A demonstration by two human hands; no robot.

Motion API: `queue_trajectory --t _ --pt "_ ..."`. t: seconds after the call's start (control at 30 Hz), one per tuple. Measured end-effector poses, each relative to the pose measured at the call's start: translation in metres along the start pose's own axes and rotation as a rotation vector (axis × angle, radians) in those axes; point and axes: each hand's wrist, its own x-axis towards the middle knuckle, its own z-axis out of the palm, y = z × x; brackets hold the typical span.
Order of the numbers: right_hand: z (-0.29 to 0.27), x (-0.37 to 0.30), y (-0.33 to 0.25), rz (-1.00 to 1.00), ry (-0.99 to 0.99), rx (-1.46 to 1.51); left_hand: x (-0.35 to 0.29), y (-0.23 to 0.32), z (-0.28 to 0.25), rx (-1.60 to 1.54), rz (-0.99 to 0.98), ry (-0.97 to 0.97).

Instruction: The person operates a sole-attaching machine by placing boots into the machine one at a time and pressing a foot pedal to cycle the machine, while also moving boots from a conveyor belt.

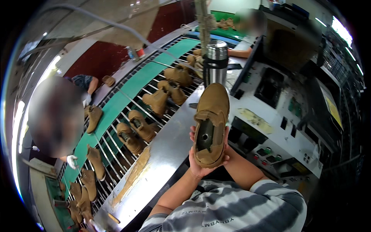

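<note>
So the left hand (196, 167) is cupping a tan shoe (211, 98) round the heel, right hand (226, 150) wrapping its other side, both closed snugly. They're holding it up by the metal table's (166, 150) near edge, bare metal leaving room toward the rollers (119, 149).

Dark red wall (96, 58), steel counter (164, 149), tube lights (320, 22)

Steel flask (218, 74) and long green strip (147, 72)
</note>
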Motion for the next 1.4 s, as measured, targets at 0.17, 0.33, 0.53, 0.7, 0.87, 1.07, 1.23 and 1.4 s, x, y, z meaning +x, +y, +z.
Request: queue_trajectory --t 0.17,0.33,0.53,0.7,0.87,1.07,1.23,1.4 --pt "0.008 -0.034 -0.073 -0.268 0.284 -0.169 0.006 0.000 -0.055 0.761 -0.240 0.436" --pt "-0.009 -0.071 -0.126 -0.289 0.095 -0.244 0.013 0.004 -0.012 1.119 0.362 0.475" --pt "-0.005 -0.084 -0.139 -0.236 0.308 -0.340 0.036 -0.002 0.005 2.044 0.601 0.384" --pt "0.013 -0.085 -0.152 -0.218 0.465 -0.653 0.035 -0.007 -0.005 2.068 0.399 0.635" --pt "0.011 -0.080 -0.153 -0.196 0.466 -0.815 0.030 -0.010 -0.014 1.505 0.380 0.544" --pt "0.031 -0.076 -0.164 -0.093 0.409 -0.941 0.038 0.000 -0.003 1.464 0.229 0.398" --pt "0.057 -0.070 -0.177 0.003 0.293 -1.144 0.045 0.005 -0.008 1.683 0.205 0.306" --pt "0.053 -0.079 -0.180 0.113 0.347 -1.138 0.052 0.010 0.006 1.677 -0.031 0.349"
